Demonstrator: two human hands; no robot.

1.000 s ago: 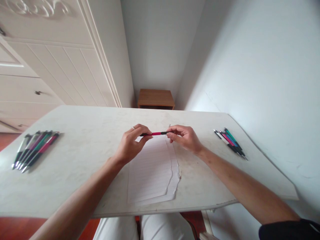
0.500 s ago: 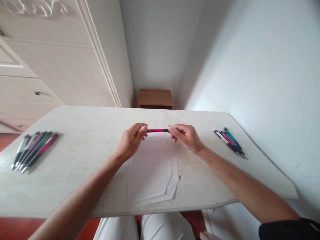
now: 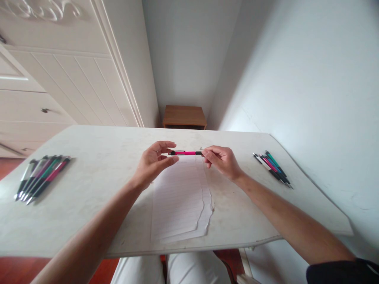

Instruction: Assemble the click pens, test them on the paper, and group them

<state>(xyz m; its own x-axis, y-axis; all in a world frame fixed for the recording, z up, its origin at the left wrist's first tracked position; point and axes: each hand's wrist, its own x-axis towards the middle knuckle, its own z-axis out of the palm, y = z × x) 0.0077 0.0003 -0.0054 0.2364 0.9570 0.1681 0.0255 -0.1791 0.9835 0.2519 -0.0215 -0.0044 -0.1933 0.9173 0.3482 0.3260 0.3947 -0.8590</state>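
Observation:
A pink pen with black ends [image 3: 186,153] is held level above the far edge of a stack of lined paper sheets [image 3: 180,199]. My right hand [image 3: 221,160] pinches the pen's right end between thumb and fingers. My left hand [image 3: 154,162] is at the pen's left end, its fingers loosened and spread around the tip, thumb just under it. Both hands hover over the white table [image 3: 97,177].
A row of several pens [image 3: 40,176] lies at the table's left side, and a smaller bunch of pens [image 3: 274,168] lies at the right, near the wall. A wooden cabinet [image 3: 184,116] stands beyond the table's far edge. White cupboard doors rise at the left.
My left hand has loosened from a closed grip on the pen's left end to spread fingers. More of the pen shows between the hands. The right hand has kept its hold.

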